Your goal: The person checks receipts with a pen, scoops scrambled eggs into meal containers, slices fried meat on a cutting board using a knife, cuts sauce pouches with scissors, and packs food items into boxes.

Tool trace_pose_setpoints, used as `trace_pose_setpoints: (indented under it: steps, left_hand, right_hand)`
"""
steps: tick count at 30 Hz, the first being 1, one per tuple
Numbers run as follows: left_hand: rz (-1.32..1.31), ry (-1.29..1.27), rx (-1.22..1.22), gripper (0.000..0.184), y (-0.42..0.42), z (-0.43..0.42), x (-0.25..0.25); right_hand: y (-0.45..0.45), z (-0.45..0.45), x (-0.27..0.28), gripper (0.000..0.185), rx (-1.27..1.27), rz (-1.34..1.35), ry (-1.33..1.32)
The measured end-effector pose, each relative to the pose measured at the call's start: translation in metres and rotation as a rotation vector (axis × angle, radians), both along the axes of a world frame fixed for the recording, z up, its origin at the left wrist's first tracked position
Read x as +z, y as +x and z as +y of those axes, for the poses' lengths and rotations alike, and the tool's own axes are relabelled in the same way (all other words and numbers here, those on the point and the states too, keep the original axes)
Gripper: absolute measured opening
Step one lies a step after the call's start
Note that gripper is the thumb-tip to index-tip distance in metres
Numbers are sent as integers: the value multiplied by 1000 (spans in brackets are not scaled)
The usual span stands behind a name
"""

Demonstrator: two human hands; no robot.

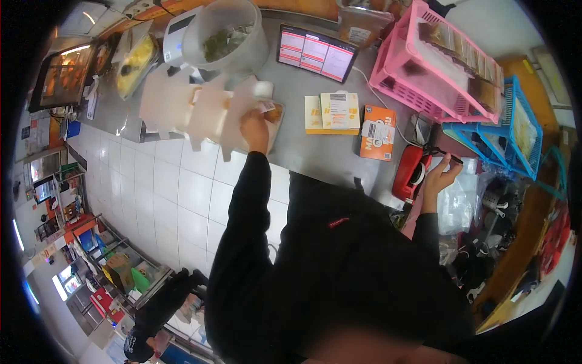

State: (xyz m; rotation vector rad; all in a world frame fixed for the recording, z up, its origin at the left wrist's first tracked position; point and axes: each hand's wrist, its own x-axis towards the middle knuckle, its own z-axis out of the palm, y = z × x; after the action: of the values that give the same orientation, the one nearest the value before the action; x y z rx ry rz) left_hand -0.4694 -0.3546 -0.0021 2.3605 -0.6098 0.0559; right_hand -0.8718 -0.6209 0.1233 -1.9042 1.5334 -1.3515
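Left hand: (254, 128) upper middle of the frame, fingers bent downward at the right end of the pale sheets (165, 104); whether it grips anything, cannot tell.
Right hand: (441, 176) right of centre, fingers partly curled, tips at a small dark object (457, 161); firmness of hold cannot be told.
Pale sheets: three large ones counted, in a row along the counter edge, upper left of centre; they partly hide what lies beneath.
Near left hand: one printed label (267, 107) just above it; brownish contents (276, 114) to its right, partly covered.
Near right hand: one red tape dispenser (411, 172), just to its left; clear plastic bags (458, 203) below and right, count unclear.
Counter, top: one pale tub (257, 51) with green leaves (227, 42) inside; one lit tablet (317, 53) right of it.
Counter, middle: yellow-and-white boxes (332, 114), at least two, overlapping; one orange box (377, 133) between them and the dispenser.
Upper right: one pink basket (397, 79) with packets; one blue basket (527, 142) below it.
Upper left: one bag of yellow contents (136, 64).
Lower left: one other person (160, 309) in dark clothing, well apart.
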Motion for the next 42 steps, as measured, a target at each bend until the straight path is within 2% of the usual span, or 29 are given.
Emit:
trace_pose_setpoints:
  steps: [1, 2, 3, 4, 6, 8, 10, 13, 16, 20, 24, 27, 30, 33, 36, 39, 42]
  left_hand:
    - [-41, 69, -5, 24, 17, 2, -9]
    - [-84, 137, -13, 21, 32, 1, -18]
    - [-80, -171, -6, 25, 37, 3, -22]
    - [399, -548, -13, 28, 39, 5, -7]
    - [1395, -1253, -6, 35, 33, 8, 68]
    - [1691, -1513, -433, 58, 12, 3, 156]
    - [1875, -1553, -718, 87, 8, 3, 207]
    - [2045, -1486, -852, 108, 8, 12, 259]
    - [2023, -1409, -1194, 116, 17, 19, 284]
    - [2035, -1348, -1323, 117, 31, 29, 300]
    - [2031, -1351, -1328, 119, 37, 38, 310]
    - [2034, -1388, -1309, 123, 35, 45, 314]
    - [2025, -1408, -1314, 122, 34, 50, 314]
    - [2007, -1420, -1323, 122, 32, 52, 315]
    - [1977, -1445, -1315, 121, 29, 53, 320]
    - [1959, -1456, -1293, 120, 29, 57, 327]
    - [1931, -1468, -1300, 118, 29, 60, 331]
  right_hand:
    - [8, 1, 5, 34, 22, -2, -6]
    - [19, 2, 10, 31, 50, -114, -15]
    - [32, 6, 14, 29, 74, -222, -21]
    - [43, 16, 19, 26, 96, -323, -21]
    - [71, 34, 26, 21, 119, -283, -61]
    - [95, 48, 12, 19, 133, -265, -9]
    - [135, 79, 22, 17, 291, -358, 148]
    - [195, 134, 52, 14, 476, -420, 341]
    - [228, 173, 78, 16, 632, -407, 441]
    - [255, 215, 114, 18, 820, -558, 551]
    - [264, 248, 134, 14, 1031, -441, 623]
    - [280, 273, 156, 15, 1159, -566, 643]
    - [278, 279, 151, 20, 1129, -408, 697]
    - [280, 280, 160, 21, 1056, -308, 597]
    - [285, 279, 159, 22, 1035, -431, 562]
    - [281, 277, 158, 21, 1108, -367, 599]
    - [287, 281, 166, 20, 1143, -387, 514]
